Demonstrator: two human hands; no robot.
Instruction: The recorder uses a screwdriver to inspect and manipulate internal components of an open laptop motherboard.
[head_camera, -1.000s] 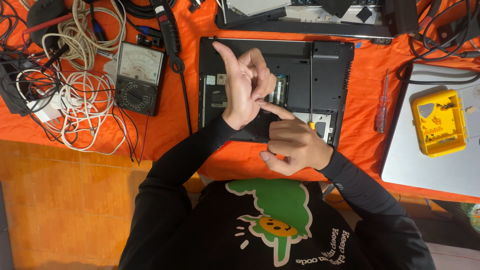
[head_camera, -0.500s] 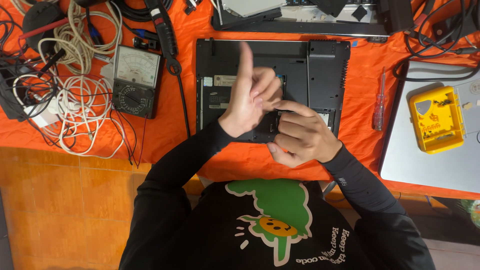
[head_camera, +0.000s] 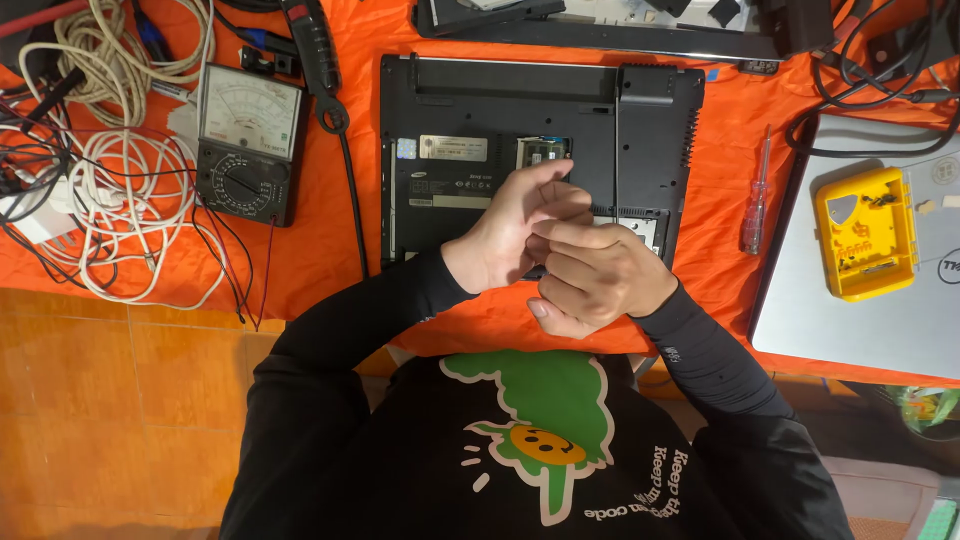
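My left hand (head_camera: 515, 225) and my right hand (head_camera: 595, 275) are pressed together just above the near edge of a black laptop base (head_camera: 470, 110) that lies upside down on an orange cloth (head_camera: 320, 240). The left hand's fingers are curled in with the thumb raised. The right hand is closed like a fist against the left hand's fingertips. I see nothing held in either hand. A small open compartment (head_camera: 545, 152) in the laptop base shows just beyond the left thumb. Both arms wear black sleeves.
An analog multimeter (head_camera: 245, 140) with leads lies to the left, next to coiled white cables (head_camera: 120, 200) and a black-handled tool (head_camera: 315, 50). To the right are a red-handled screwdriver (head_camera: 755, 200) and a yellow case (head_camera: 865, 230) on a closed silver laptop (head_camera: 860, 320). Another dismantled device (head_camera: 600, 25) lies at the far edge.
My left hand's raised fingers have folded down into a curl. My right hand has moved up from the left wrist to the left fingertips.
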